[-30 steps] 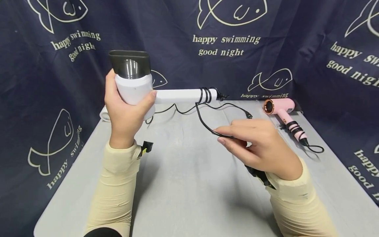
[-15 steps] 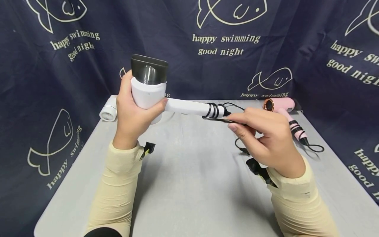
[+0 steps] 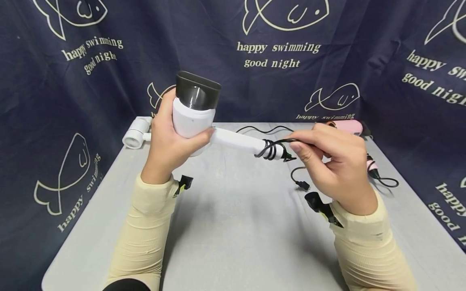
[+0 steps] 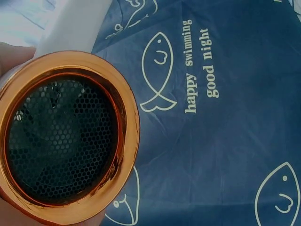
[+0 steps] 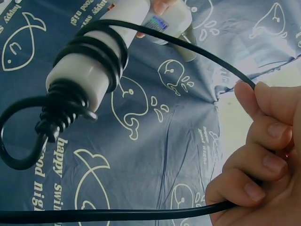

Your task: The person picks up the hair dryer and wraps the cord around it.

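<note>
A white hair dryer (image 3: pixel 193 121) with a black concentrator nozzle (image 3: pixel 198 97) is held above the table by my left hand (image 3: pixel 169 141), gripping round its barrel. Its handle (image 3: pixel 236 140) points right and tilts slightly down. Several loops of black cord (image 5: pixel 87 52) wind round the handle's end. My right hand (image 3: pixel 338 165) pinches the cord between thumb and index finger, right of the handle. More cord passes under the curled fingers in the right wrist view. The cord's plug (image 3: pixel 303 185) hangs below that hand. The left wrist view shows the copper-ringed mesh grille (image 4: pixel 61 136).
A smaller white hair dryer (image 3: pixel 134 133) lies at the table's back left. At the back right is a pink hair dryer (image 3: pixel 347 127), partly hidden by my right hand. Dark blue fish-print curtains (image 3: pixel 218 40) surround the grey table (image 3: pixel 233 242).
The held hair dryer has moved right and down, its handle tilting downward. My right hand has moved slightly right and up, bringing the cord over the handle's end. The plug now hangs below it.
</note>
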The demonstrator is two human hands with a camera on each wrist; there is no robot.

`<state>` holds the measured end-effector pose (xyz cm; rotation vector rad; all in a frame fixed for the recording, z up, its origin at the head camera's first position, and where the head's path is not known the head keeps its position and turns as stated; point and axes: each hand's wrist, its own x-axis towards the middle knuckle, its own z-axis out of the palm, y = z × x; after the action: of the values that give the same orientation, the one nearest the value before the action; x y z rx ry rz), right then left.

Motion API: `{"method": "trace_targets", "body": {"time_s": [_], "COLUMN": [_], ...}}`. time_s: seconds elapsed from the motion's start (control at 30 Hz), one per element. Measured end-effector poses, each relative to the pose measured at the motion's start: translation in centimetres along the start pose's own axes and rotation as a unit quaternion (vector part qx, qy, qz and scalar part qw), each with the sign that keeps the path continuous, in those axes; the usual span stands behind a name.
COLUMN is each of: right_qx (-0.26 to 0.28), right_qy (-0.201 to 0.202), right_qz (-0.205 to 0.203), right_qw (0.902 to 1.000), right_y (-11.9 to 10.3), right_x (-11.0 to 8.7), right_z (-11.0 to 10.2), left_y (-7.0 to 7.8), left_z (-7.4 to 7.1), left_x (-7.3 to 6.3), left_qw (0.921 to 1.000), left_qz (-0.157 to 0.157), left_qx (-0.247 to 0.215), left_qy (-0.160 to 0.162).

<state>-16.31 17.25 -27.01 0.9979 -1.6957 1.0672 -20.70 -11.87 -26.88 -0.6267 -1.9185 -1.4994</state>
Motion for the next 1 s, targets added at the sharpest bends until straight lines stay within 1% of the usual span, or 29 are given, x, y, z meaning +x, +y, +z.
{"method": "trace_targets", "body": {"time_s": [0.17, 0.43, 0.7, 0.83, 1.0], "right_qx": [-0.012, -0.032, -0.045, -0.054, -0.056], "right_qy": [0.010, 0.032, 0.035, 0.036, 0.041], "right_qz": [0.016, 0.023, 0.047, 0.063, 0.077], "right_qw": [0.9997, 0.9987, 0.9973, 0.9960, 0.9946], "right_y": [0.2, 0.6, 0.8, 1.0, 1.3], "right_x": [0.1, 0.4, 0.4, 0.4, 0.4], "right_z": [-0.3, -0.5, -0.7, -0.8, -0.9], "left_y": [0.1, 0.2, 0.3, 0.4, 0.5], "left_z": [0.0, -0.1, -0.3, -0.4, -0.6], "left_x": [-0.2, -0.3, -0.3, -0.3, -0.2], "left_qw": [0.9999, 0.9996, 0.9993, 0.9992, 0.9981], "left_qz": [-0.004, 0.001, 0.004, 0.008, 0.017], "left_qx": [0.009, 0.010, 0.004, -0.006, -0.032], "left_qy": [-0.009, -0.026, -0.037, -0.039, -0.050]}}
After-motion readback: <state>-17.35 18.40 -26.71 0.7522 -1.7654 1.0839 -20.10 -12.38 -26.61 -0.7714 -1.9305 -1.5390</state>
